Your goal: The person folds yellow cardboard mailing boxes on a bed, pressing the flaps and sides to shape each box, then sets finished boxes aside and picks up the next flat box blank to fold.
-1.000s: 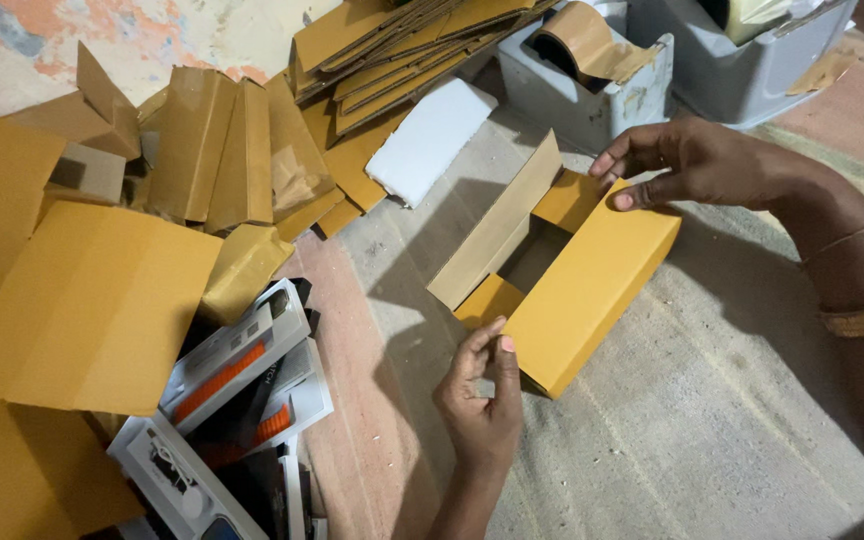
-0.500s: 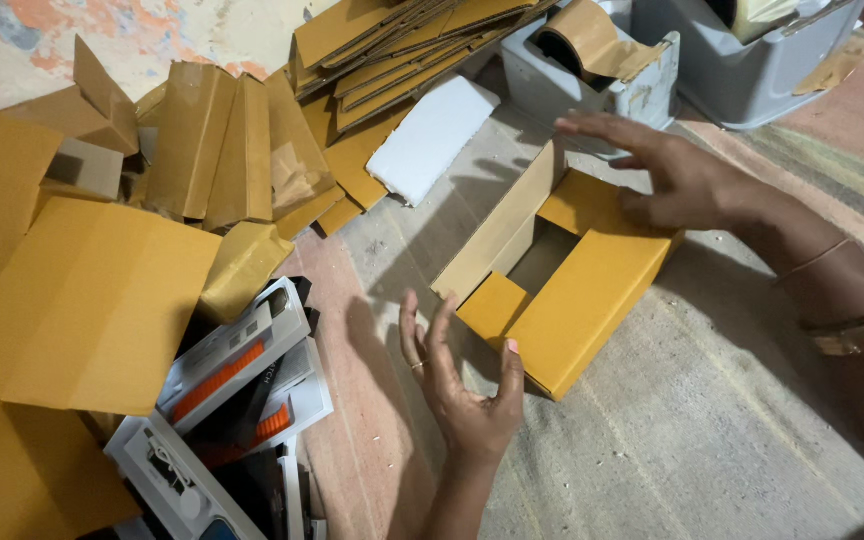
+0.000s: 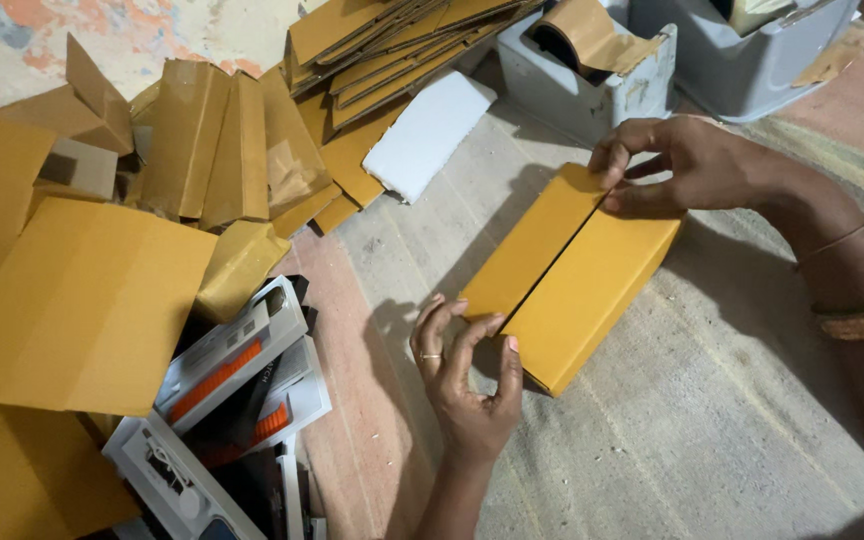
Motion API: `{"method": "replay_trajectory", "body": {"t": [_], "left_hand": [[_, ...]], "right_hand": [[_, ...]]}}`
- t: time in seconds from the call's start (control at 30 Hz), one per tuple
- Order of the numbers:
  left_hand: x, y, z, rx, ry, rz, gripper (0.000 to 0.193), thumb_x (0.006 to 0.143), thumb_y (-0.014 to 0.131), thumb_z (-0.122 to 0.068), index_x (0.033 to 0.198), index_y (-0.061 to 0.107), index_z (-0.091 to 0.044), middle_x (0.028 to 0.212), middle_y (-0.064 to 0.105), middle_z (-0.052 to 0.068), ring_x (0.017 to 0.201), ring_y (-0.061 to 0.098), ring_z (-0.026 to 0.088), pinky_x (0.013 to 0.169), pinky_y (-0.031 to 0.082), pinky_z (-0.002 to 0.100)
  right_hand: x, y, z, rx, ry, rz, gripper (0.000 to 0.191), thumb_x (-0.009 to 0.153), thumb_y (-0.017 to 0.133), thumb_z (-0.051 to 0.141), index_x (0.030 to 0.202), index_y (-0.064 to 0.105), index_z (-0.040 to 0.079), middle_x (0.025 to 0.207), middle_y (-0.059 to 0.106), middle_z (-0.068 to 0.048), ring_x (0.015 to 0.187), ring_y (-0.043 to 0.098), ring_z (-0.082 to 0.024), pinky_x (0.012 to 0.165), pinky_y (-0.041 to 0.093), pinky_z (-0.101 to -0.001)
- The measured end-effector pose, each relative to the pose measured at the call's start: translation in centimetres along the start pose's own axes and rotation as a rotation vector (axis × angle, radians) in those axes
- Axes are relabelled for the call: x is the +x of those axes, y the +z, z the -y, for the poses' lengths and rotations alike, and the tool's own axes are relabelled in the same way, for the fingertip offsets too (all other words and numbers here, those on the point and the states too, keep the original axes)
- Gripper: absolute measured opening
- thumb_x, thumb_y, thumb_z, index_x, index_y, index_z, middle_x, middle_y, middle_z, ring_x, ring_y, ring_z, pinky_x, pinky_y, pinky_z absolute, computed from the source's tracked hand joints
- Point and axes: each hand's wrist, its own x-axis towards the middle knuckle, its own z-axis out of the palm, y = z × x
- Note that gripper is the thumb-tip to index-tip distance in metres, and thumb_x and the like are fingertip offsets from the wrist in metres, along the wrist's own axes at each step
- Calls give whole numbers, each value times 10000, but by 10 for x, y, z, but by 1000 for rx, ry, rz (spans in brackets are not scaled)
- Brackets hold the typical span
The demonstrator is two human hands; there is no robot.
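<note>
A small yellow-brown cardboard box (image 3: 577,285) lies on the floor mat with both top flaps folded down, meeting along a seam. My left hand (image 3: 467,375) touches its near left corner, fingers curled against the flap edge. My right hand (image 3: 677,165) presses the far end of the seam with fingertips and thumb. Neither hand lifts the box.
Flat and folded cardboard boxes (image 3: 182,150) pile up at left and top. White product boxes with orange and black print (image 3: 237,390) lie at lower left. A white foam slab (image 3: 430,135) and two grey plastic bins (image 3: 592,75) sit at the back.
The box's flaps were standing open and the inside showed; both flaps are now folded shut. My right hand moved onto the far seam, my left hand onto the near corner.
</note>
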Motion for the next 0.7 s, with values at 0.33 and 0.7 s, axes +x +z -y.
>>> {"method": "replay_trajectory", "body": {"t": [0.33, 0.7], "left_hand": [[0, 4, 7, -450, -416, 47, 193, 888, 755, -169, 804, 598, -96, 1361, 516, 111, 1055, 696, 217, 951, 622, 392], [-10, 10, 22, -721, -640, -7, 138, 858, 795, -85, 891, 675, -28, 1212, 567, 100, 900, 579, 147, 789, 519, 308]], "right_hand": [[7, 6, -8, -152, 156, -82, 199, 869, 742, 207, 1041, 746, 105, 1011, 790, -56, 1017, 749, -198, 923, 577, -373], [8, 8, -22, -97, 427, -39, 377, 905, 705, 336, 1198, 735, 101, 1087, 782, -111, 1038, 733, -251, 923, 565, -395]]}}
